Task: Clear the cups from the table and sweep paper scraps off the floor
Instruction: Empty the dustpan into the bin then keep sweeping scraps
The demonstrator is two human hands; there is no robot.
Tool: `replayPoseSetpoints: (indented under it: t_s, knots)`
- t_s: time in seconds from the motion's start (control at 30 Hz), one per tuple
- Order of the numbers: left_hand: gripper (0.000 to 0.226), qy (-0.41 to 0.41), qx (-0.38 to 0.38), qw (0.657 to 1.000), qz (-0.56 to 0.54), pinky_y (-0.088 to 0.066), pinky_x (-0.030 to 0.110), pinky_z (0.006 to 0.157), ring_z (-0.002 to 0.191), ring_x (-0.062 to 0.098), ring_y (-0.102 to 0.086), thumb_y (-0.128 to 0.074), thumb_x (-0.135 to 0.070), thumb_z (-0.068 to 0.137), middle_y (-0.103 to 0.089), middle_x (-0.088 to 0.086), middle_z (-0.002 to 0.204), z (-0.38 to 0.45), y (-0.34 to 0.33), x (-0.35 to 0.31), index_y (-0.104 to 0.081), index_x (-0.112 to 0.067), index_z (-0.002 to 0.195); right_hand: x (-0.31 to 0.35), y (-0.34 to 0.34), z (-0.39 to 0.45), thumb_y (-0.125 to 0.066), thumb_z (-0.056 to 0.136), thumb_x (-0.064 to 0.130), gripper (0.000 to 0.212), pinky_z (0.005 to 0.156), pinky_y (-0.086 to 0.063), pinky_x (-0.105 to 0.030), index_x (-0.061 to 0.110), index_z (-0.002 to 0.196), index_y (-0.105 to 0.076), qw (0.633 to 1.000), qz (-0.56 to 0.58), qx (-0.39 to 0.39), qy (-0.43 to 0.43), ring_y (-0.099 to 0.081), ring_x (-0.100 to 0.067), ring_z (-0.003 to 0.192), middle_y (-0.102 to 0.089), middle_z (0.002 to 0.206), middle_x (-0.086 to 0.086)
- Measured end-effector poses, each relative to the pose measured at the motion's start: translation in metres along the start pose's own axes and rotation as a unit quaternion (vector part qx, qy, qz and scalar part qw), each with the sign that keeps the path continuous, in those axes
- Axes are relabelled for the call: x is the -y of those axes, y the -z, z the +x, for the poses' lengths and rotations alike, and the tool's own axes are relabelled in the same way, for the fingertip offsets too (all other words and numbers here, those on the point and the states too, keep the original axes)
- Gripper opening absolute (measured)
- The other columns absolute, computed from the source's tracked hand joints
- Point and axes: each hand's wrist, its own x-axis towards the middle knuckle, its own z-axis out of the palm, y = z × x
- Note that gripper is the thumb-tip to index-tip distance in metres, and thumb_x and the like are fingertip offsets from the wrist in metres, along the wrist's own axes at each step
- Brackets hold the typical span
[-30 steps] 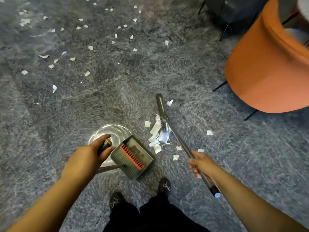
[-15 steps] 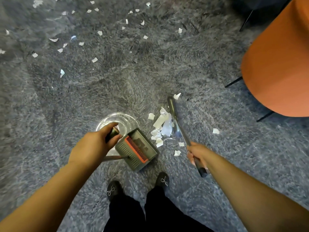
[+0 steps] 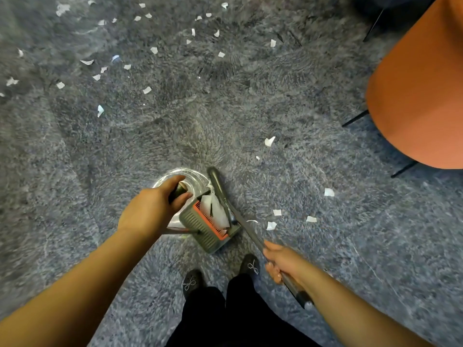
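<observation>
Left hand (image 3: 150, 211) grips the dustpan (image 3: 209, 221) handle; right hand (image 3: 281, 262) grasps the broom (image 3: 225, 199) (head beyond it, pressing scraps (image 3: 215, 209) into the pan).

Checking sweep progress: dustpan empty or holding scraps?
Holding scraps: white paper pieces lie in the dustpan by its orange comb, broom against them.

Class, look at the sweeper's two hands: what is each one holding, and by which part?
Left hand grips the dustpan by its handle top; right hand grips the broom partway up its shaft.
</observation>
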Motion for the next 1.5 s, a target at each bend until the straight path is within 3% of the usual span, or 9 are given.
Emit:
replayPoseSetpoints:
  t_s: [0.23,0.37,0.5,0.67,0.8,0.93,1.17,1.4,1.5]
  knots:
    - [0.049,-0.018,-0.007,1.000,-0.021,-0.047,0.035,0.059,0.078,0.031,-0.064,-0.057,-0.050,0.091,-0.070,0.007,0.089,-0.015,0.001,0.013,-0.047,-0.040,0.139,0.001,0.003,-0.027,-0.043,0.102,0.015,0.048,0.033,-0.028,-0.011,0.025,0.147,-0.030,0.996,0.084,0.009,0.025,-0.031,-0.007,0.030,-0.042,0.048,-0.004]
    - [0.049,0.007,-0.010,0.999,-0.036,-0.052,0.038,0.065,0.084,0.030,-0.065,-0.056,-0.054,0.090,-0.071,0.006,0.096,-0.014,0.006,0.026,-0.046,-0.045,0.137,0.020,0.004,-0.029,-0.042,0.102,0.012,0.050,0.031,-0.029,-0.013,0.023,0.149,-0.028,0.997,0.045,-0.016,0.069,-0.033,-0.007,0.029,-0.039,0.057,-0.006]
    - [0.050,0.023,-0.024,0.999,-0.024,-0.052,0.038,0.064,0.083,0.031,-0.065,-0.055,-0.056,0.089,-0.071,0.007,0.096,-0.013,0.015,0.043,-0.046,-0.045,0.138,0.059,0.002,-0.005,-0.039,0.103,0.011,0.039,0.028,-0.030,-0.014,0.018,0.141,-0.040,0.995,-0.003,-0.033,0.099,-0.031,-0.005,0.029,-0.038,0.058,-0.005]
    - [0.051,0.020,-0.034,0.999,-0.009,-0.050,0.038,0.067,0.091,0.036,-0.066,-0.057,-0.051,0.090,-0.072,0.010,0.102,-0.013,0.016,0.053,-0.047,-0.041,0.139,0.098,-0.013,0.041,-0.035,0.104,0.014,0.028,0.029,-0.030,-0.016,0.015,0.129,-0.049,0.993,-0.049,-0.028,0.108,-0.033,-0.009,0.027,-0.040,0.044,-0.003]
    - [0.051,0.009,-0.042,0.999,0.010,-0.042,0.032,0.061,0.087,0.035,-0.067,-0.057,-0.052,0.091,-0.072,0.009,0.098,-0.011,0.014,0.060,-0.046,-0.042,0.140,0.119,-0.034,0.069,-0.032,0.104,0.018,0.025,0.031,-0.032,-0.020,0.017,0.121,-0.051,0.987,-0.122,-0.028,0.099,-0.035,-0.014,0.028,-0.039,0.040,-0.003]
    - [0.049,0.013,-0.044,0.999,0.004,-0.045,0.032,0.062,0.090,0.031,-0.067,-0.054,-0.056,0.090,-0.073,0.004,0.101,-0.004,0.014,0.065,-0.047,-0.043,0.137,0.132,-0.057,0.083,-0.030,0.103,0.013,0.027,0.029,-0.030,-0.017,0.018,0.121,-0.050,0.986,-0.146,-0.006,0.075,-0.033,-0.009,0.027,-0.038,0.036,0.003]
    - [0.051,0.013,-0.043,0.999,-0.013,-0.053,0.036,0.069,0.094,0.027,-0.067,-0.047,-0.065,0.089,-0.071,-0.001,0.105,-0.004,0.012,0.070,-0.041,-0.049,0.136,0.095,-0.069,0.058,-0.035,0.104,0.014,0.043,0.031,-0.028,-0.012,0.026,0.145,-0.032,0.986,-0.165,0.022,-0.005,-0.030,-0.004,0.028,-0.039,0.045,0.002]
    - [0.052,-0.009,-0.062,0.998,-0.020,-0.042,0.030,0.058,0.091,0.027,-0.067,-0.046,-0.066,0.088,-0.072,-0.001,0.100,0.001,0.010,0.073,-0.044,-0.045,0.136,0.042,-0.083,0.016,-0.036,0.104,0.014,0.046,0.033,-0.027,-0.012,0.027,0.148,-0.029,0.991,-0.134,0.016,0.008,-0.029,-0.006,0.028,-0.036,0.056,-0.004]
    - [0.051,-0.009,-0.052,0.998,-0.034,-0.042,0.030,0.062,0.096,0.025,-0.066,-0.048,-0.064,0.089,-0.071,-0.002,0.106,0.003,0.009,0.073,-0.045,-0.044,0.136,0.034,-0.088,0.005,-0.037,0.104,0.013,0.045,0.033,-0.027,-0.011,0.026,0.146,-0.032,0.996,-0.085,0.006,0.010,-0.028,-0.007,0.027,-0.034,0.055,-0.004]
